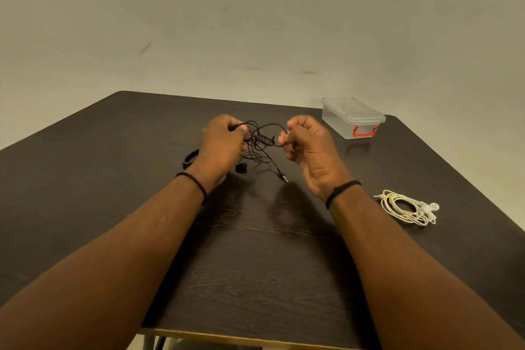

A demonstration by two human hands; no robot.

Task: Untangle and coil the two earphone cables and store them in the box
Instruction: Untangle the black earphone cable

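A tangled black earphone cable [262, 139] hangs between my two hands above the middle of the dark table [255, 250]. My left hand [223, 143] grips one part of the tangle, and my right hand [305, 145] pinches a loop of it. The cable's earbud [241, 167] and jack plug [284, 177] trail down onto the table. A white earphone cable [407, 207] lies coiled on the table to the right. The clear plastic box [352, 118] with a red latch stands at the far right, its lid on.
A small black loop-shaped item [189, 158] lies on the table just left of my left hand. A plain wall rises behind the table. The table's near edge runs along the bottom of the view.
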